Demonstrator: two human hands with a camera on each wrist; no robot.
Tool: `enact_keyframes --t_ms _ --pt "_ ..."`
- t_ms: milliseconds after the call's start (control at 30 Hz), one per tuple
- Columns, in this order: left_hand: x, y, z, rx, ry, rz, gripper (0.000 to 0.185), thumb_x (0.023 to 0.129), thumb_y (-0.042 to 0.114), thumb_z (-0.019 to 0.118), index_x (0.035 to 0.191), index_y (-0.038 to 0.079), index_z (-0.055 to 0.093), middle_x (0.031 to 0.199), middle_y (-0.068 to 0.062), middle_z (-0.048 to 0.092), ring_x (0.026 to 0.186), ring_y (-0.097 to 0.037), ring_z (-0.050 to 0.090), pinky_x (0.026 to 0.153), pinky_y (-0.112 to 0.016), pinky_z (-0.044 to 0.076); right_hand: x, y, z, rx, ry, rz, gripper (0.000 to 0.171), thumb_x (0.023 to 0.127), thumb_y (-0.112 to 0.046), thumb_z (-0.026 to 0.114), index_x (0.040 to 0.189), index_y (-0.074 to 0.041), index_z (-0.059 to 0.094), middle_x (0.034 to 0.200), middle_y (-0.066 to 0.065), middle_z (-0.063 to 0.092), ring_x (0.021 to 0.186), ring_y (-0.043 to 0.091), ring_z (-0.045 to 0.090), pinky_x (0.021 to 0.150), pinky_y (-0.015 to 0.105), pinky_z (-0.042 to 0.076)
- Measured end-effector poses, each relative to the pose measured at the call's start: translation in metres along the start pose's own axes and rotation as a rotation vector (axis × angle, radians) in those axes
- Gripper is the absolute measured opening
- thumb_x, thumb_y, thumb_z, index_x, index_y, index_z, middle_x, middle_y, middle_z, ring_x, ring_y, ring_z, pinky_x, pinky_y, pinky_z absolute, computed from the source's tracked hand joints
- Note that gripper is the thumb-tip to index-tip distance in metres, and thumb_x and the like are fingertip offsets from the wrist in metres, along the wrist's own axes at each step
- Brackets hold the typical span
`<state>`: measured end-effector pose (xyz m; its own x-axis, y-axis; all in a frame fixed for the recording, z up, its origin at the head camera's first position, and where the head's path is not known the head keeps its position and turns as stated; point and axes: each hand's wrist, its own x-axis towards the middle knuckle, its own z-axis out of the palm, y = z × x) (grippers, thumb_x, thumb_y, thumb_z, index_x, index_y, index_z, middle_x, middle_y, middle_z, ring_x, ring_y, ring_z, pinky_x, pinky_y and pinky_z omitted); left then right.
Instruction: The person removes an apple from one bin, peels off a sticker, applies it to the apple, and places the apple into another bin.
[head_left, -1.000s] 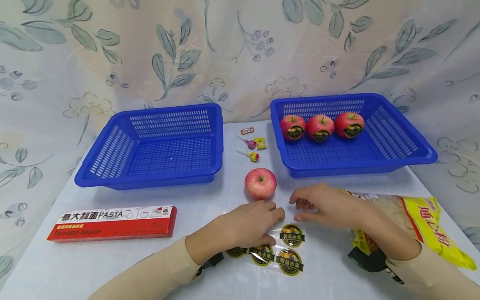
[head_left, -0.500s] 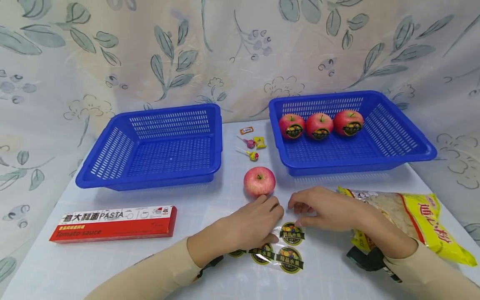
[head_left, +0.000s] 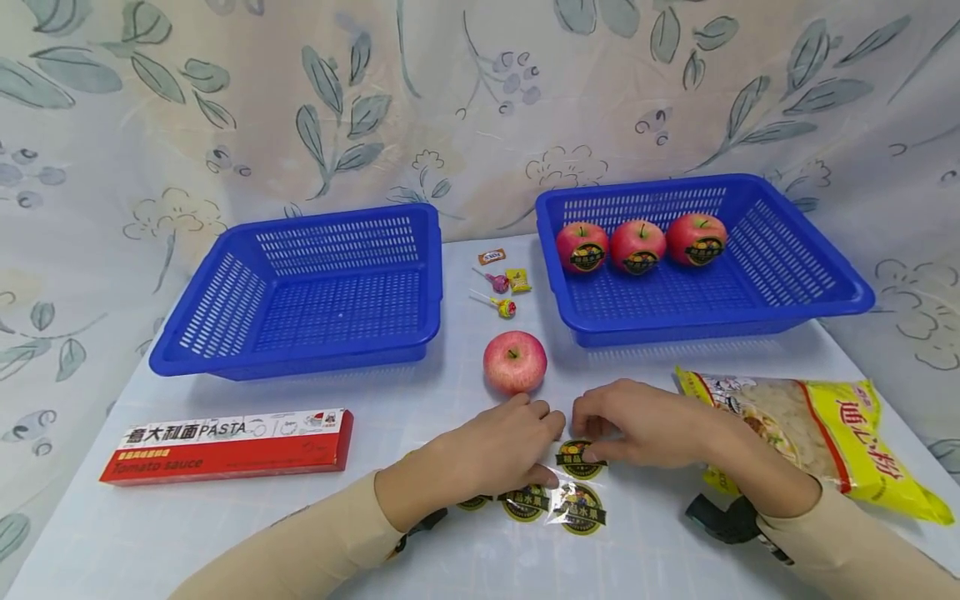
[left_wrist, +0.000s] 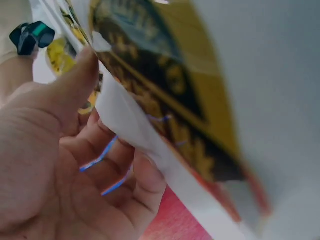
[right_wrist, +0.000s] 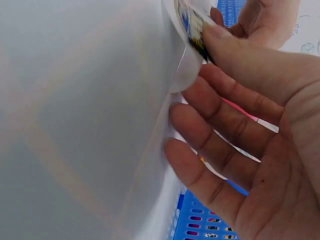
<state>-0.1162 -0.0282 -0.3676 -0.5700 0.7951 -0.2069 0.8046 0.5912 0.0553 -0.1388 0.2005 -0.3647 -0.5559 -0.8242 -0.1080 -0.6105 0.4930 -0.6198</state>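
Note:
A clear sheet with several round black-and-gold fruit stickers lies on the table in the head view; one sticker [head_left: 581,508] catches the light. My left hand [head_left: 480,454] pinches the sheet's edge, thumb on top and fingers beneath, as the left wrist view shows. At the sheet's upper right, my right hand [head_left: 652,423] pinches another sticker [head_left: 573,460] between thumb and index finger; its other fingers are loosely bent in the right wrist view. Just beyond the left fingers sits a red apple [head_left: 514,363] with no sticker visible on it.
A blue basket [head_left: 570,321] at the back right holds three stickered apples [head_left: 637,246]. Another blue basket [head_left: 300,362] stands at the left. A pasta box [head_left: 225,446], a yellow macaroni bag [head_left: 817,442], a lollipop [head_left: 506,308] and other sweets lie around.
The right thumb has come down onto the upper-right sticker, and the hand has moved slightly left. My left hand keeps nearly the same place on the sheet.

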Motion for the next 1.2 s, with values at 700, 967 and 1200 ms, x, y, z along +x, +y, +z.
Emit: enact_keyframes --t_ms 700,967,1200 --pt "-0.011 -0.016 -0.002 -0.245 0.061 -0.133 0.027 0.090 0.029 0.082 0.095 0.013 0.060 0.083 0.006 0.053 0.078 -0.009 0.053 0.071 -0.022 0.046 0.007 0.000 -0.011 0.028 0.121 -0.097 0.011 0.102 -0.015 0.064 0.096 -0.023 0.066 0.086 -0.016 0.065 0.078 0.001 0.059 0.070 0.023 0.054" --pt "-0.027 -0.031 -0.012 -0.538 0.244 -0.122 0.020 0.096 0.027 0.074 0.107 0.012 0.065 0.091 0.007 0.065 0.081 -0.005 0.059 0.076 -0.021 0.052 0.015 0.000 -0.014 -0.014 0.194 -0.117 0.009 0.102 -0.018 0.065 0.098 -0.024 0.069 0.084 -0.013 0.066 0.074 0.000 0.058 0.066 0.022 0.054" --pt "-0.037 -0.040 -0.013 -0.544 0.424 -0.093 0.005 0.097 0.012 0.069 0.095 0.016 0.066 0.088 0.008 0.064 0.084 -0.007 0.060 0.078 -0.021 0.052 0.031 -0.006 -0.011 0.008 0.252 -0.121 0.007 0.100 -0.018 0.069 0.101 -0.024 0.072 0.088 -0.014 0.070 0.078 0.000 0.062 0.068 0.023 0.056"
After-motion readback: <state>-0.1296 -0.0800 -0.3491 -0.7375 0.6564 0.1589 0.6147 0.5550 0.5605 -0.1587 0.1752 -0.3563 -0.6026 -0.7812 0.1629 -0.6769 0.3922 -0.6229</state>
